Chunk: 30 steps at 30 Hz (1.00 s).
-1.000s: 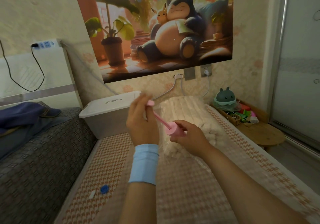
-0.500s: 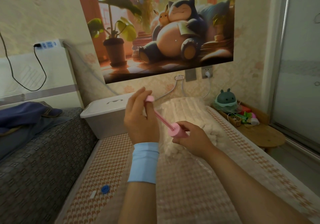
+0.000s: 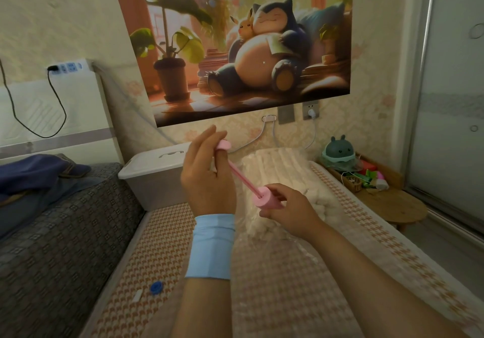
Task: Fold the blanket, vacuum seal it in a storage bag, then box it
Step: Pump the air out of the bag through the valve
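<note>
A pink hand pump [image 3: 266,198] is held in the air over the bed. My right hand [image 3: 290,208] grips its thick pink barrel. My left hand [image 3: 207,178], with a light blue wristband, pinches the knob at the top of the thin pink plunger rod, which is drawn out up and to the left. Behind the hands lies the folded white fluffy blanket [image 3: 285,170] inside a clear plastic storage bag [image 3: 262,235] that spreads over the bed. A white lidded storage box [image 3: 154,170] stands at the head of the bed, to the left.
A blue round cap [image 3: 156,287] and a small white clip [image 3: 137,296] lie on the bed at lower left. A grey patterned sofa [image 3: 60,233] runs along the left. A round wooden stool [image 3: 392,204] with toys stands on the right, beside a sliding door.
The left hand has drawn the plunger knob a little farther up and away from the barrel. The right hand has kept its hold on the barrel.
</note>
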Motion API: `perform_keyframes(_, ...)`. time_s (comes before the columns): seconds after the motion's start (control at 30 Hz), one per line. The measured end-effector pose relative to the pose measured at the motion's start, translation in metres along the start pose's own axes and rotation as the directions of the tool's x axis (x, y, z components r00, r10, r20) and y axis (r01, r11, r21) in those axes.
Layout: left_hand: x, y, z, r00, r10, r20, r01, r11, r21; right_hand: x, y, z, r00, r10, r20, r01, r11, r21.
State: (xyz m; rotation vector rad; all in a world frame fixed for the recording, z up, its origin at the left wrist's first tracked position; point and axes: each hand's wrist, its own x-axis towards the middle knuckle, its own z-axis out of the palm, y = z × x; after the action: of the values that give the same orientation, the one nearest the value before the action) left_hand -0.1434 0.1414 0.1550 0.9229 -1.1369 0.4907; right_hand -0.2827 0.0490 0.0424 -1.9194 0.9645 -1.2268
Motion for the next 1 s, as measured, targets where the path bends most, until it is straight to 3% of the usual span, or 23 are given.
perform_keyframes(0.07,-0.014,-0.008,0.005,0.999,-0.048,0.023,0.048,0.999,0.017,-0.001,0.0,0.001,1.0,0.002,0.007,-0.002,1.0,-0.01)
perform_keyframes(0.13,-0.036,-0.02,0.01,0.96,-0.181,0.213,0.17,0.983,0.068,-0.002,-0.001,0.002,1.0,0.015,0.003,-0.015,1.0,-0.006)
perform_keyframes(0.2,-0.056,-0.035,0.016,0.787,-0.35,0.509,0.314,0.936,0.158,-0.003,-0.002,0.004,1.0,0.018,-0.001,-0.018,1.0,0.012)
perform_keyframes(0.23,-0.061,-0.04,0.016,0.685,-0.407,0.604,0.363,0.91,0.202,-0.003,-0.001,0.006,1.0,0.021,-0.001,-0.021,0.999,0.03)
perform_keyframes(0.27,-0.062,-0.042,0.016,0.635,-0.428,0.643,0.377,0.898,0.225,-0.004,-0.002,0.007,1.0,0.025,0.002,-0.025,0.998,0.053)
perform_keyframes(0.3,-0.059,-0.042,0.015,0.643,-0.42,0.64,0.369,0.903,0.222,-0.004,-0.003,0.007,1.0,0.023,-0.001,-0.023,0.998,0.052)
perform_keyframes(0.37,-0.044,-0.032,0.011,0.791,-0.327,0.518,0.29,0.945,0.153,-0.004,-0.005,0.005,1.0,0.022,-0.02,-0.021,1.0,0.014)
perform_keyframes(0.43,-0.024,-0.017,0.006,0.953,-0.165,0.252,0.156,0.986,0.056,-0.002,-0.005,0.002,0.999,0.024,-0.037,-0.024,1.0,-0.01)
perform_keyframes(0.47,-0.015,-0.008,0.004,0.987,-0.103,0.127,0.101,0.995,0.024,-0.002,-0.005,0.0,0.999,0.021,-0.04,-0.022,1.0,-0.017)
perform_keyframes(0.5,-0.009,-0.004,0.003,0.997,-0.06,0.04,0.061,0.998,-0.004,-0.002,-0.003,0.0,0.999,0.021,-0.044,-0.023,0.999,-0.03)
perform_keyframes(0.57,-0.01,-0.003,0.005,0.999,-0.035,0.0,0.035,0.999,-0.017,-0.002,-0.002,0.001,0.999,0.018,-0.045,-0.021,0.998,-0.066)
perform_keyframes(0.63,-0.026,-0.013,0.009,0.987,-0.108,0.121,0.107,0.994,0.017,-0.002,-0.002,0.003,0.999,0.018,-0.047,-0.022,0.996,-0.089)
perform_keyframes(0.67,-0.037,-0.02,0.012,0.952,-0.18,0.247,0.171,0.984,0.055,-0.001,0.0,0.004,0.998,0.024,-0.052,-0.029,0.996,-0.089)
perform_keyframes(0.73,-0.058,-0.036,0.017,0.794,-0.332,0.508,0.298,0.943,0.151,-0.002,0.001,0.008,0.998,0.024,-0.054,-0.028,0.996,-0.079)
perform_keyframes(0.8,-0.067,-0.043,0.018,0.676,-0.402,0.617,0.336,0.914,0.227,-0.003,0.0,0.01,0.999,0.014,-0.037,-0.016,0.998,-0.053)
perform_keyframes(0.83,-0.065,-0.042,0.018,0.681,-0.395,0.617,0.322,0.918,0.232,-0.003,-0.001,0.011,0.999,0.011,-0.033,-0.012,0.999,-0.042)
perform_keyframes(0.9,-0.051,-0.032,0.014,0.794,-0.315,0.52,0.262,0.949,0.176,-0.003,-0.002,0.007,0.999,0.016,-0.037,-0.017,0.999,-0.03)
perform_keyframes(0.97,-0.028,-0.015,0.008,0.947,-0.167,0.276,0.147,0.985,0.091,-0.002,-0.002,0.001,0.999,0.025,-0.03,-0.025,1.0,-0.018)
perform_keyframes(1.0,-0.017,-0.009,0.004,0.986,-0.097,0.139,0.09,0.994,0.053,-0.001,-0.001,-0.001,0.999,0.024,-0.022,-0.024,1.0,-0.02)
